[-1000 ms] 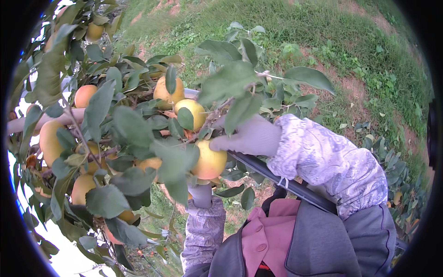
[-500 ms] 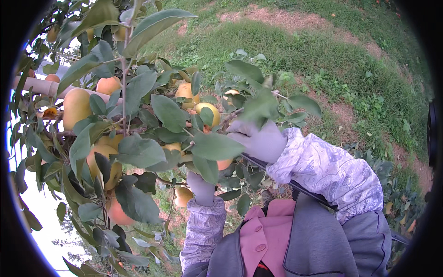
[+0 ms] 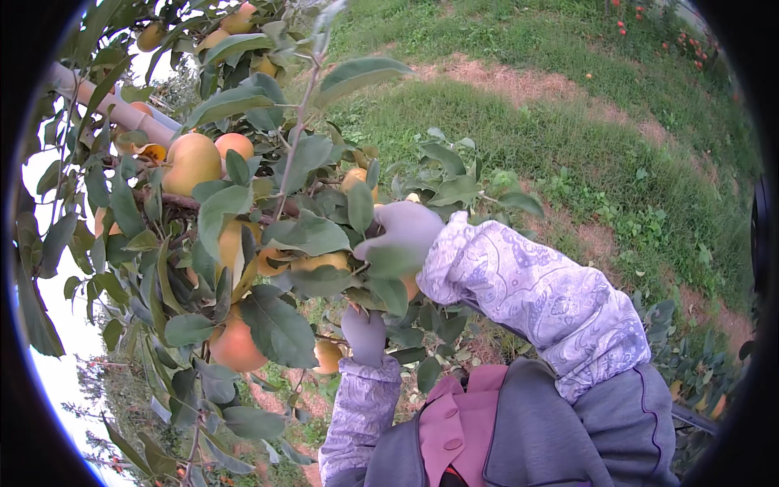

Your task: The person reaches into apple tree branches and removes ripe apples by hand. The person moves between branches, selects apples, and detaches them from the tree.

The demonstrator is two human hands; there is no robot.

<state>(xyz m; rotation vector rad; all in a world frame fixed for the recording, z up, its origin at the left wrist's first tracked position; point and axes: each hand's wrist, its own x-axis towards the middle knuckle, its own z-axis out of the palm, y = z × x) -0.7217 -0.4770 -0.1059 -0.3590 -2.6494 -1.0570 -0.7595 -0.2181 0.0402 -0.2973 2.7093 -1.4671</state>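
My right hand (image 3: 403, 230), in a pale grey glove with a patterned purple sleeve, reaches into the leafy branch. It curls over an orange fruit (image 3: 411, 286) that leaves mostly cover. Just left of its fingers hangs a yellow-orange fruit (image 3: 324, 261). My left hand (image 3: 363, 333), gloved the same way, is raised underneath with its fingertips hidden behind leaves. A small orange fruit (image 3: 328, 355) hangs beside its wrist. More fruit hang further left: a big yellow one (image 3: 191, 161) and a deep orange one (image 3: 237, 346).
A thick pale branch (image 3: 105, 104) runs across the upper left. Dense green leaves (image 3: 280, 325) surround both hands. Grass slope with bare dirt patches (image 3: 519, 81) lies beyond. Low plants (image 3: 690, 365) grow at the right, and red fruit dots the far top right.
The view has swung so that the branch and fruit sit higher and further left. My right hand has gone from beside a fruit to curled over one. My left hand stays below it.
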